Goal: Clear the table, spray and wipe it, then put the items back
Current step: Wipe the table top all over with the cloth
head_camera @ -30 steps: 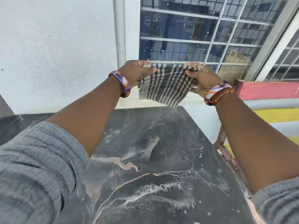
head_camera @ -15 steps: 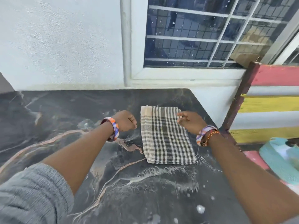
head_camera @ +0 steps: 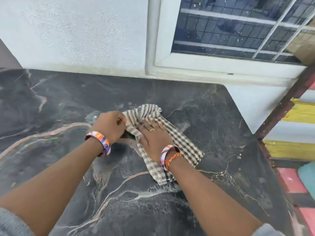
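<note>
The checked cloth (head_camera: 170,142) lies rumpled on the dark marbled bench (head_camera: 213,116), a little right of centre, running from 11 o'clock to 5 o'clock. The right hand (head_camera: 153,138) rests flat on its middle, fingers straight and spread toward 12 o'clock. At 9 o'clock of that hand, the left hand (head_camera: 109,126) has its fingers curled, pinching the cloth's left edge. Foamy wet streaks (head_camera: 150,193) cross the bench at 6 o'clock of the cloth.
</note>
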Demonstrator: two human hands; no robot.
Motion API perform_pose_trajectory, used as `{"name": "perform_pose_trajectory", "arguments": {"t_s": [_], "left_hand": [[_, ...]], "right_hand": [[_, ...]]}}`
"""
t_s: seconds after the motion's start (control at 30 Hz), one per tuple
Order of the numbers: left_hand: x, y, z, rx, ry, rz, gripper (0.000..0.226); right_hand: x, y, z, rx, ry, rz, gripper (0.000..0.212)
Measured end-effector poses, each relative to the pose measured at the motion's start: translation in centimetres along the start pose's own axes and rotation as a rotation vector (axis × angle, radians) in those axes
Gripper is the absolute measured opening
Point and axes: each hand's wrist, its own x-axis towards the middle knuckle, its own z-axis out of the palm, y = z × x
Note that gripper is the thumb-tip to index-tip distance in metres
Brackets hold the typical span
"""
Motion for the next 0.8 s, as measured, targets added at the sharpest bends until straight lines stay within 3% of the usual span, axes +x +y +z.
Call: {"name": "perform_pose_trajectory", "arguments": {"t_s": [0.1, 0.37, 0.5, 0.63, 0.8], "left_hand": [[1.6, 2.8, 1.1, -0.007, 0.003, 0.039, 0.022], [5.3, 7.6, 6.1, 0.006, -0.146, 0.137, 0.012], [6.9, 7.7, 7.9, 0.046, -0.114, 0.090, 0.028], [7.4, 8.4, 8.6, 0.140, -0.049, 0.000, 0.033], [6.9, 8.8, 9.4, 0.207, 0.013, -0.029, 0.029]], "right_hand": [[-0.3, 2.1, -0.4, 0.037, -0.013, -0.044, 0.049], [-0.5, 20.2, -4.2, 0.084, 0.109, 0.773, 0.052], [3.2, 23.8, -5.0, 0.130, 0.121, 0.907, 0.053], [8.6, 22.0, -5.3, 0.070, 0.098, 0.695, 0.052], [14.1, 12.3, -3.7, -0.009, 0.007, 0.033, 0.050]]}}
